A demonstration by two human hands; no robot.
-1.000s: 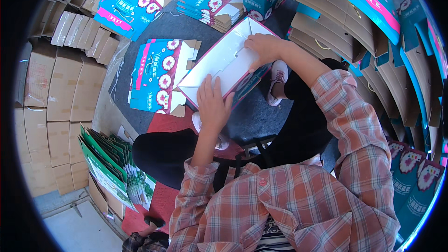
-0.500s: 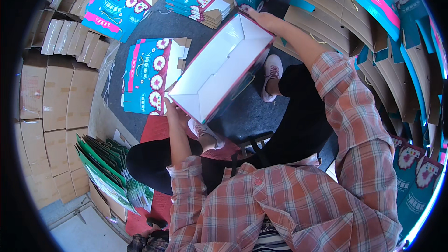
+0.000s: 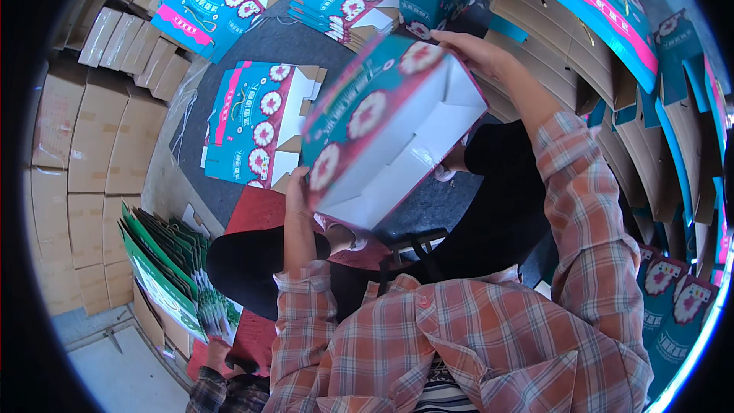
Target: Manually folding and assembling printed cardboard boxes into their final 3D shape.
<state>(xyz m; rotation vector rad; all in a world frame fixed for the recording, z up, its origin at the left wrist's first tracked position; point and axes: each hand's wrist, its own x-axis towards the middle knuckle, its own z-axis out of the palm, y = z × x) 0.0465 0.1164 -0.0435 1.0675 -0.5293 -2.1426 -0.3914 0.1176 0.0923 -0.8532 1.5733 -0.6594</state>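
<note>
Box [image 3: 391, 138] has tilted, blurred; left hand [image 3: 297, 193] and right hand [image 3: 475, 52] grip opposite ends, both partly hidden.

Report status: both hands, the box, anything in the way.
Left hand and right hand gripping opposite ends of teal box. Box tilted, white flap face showing. Flattened cartons at left; no obstruction visible at hands.

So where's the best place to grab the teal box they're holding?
Probably at its two short ends, one hand from the left and one from the right. The teal box is long and tilted, its white face toward the person, so a grip at both ends should balance it. The left hand and right hand are at opposite ends.
</note>
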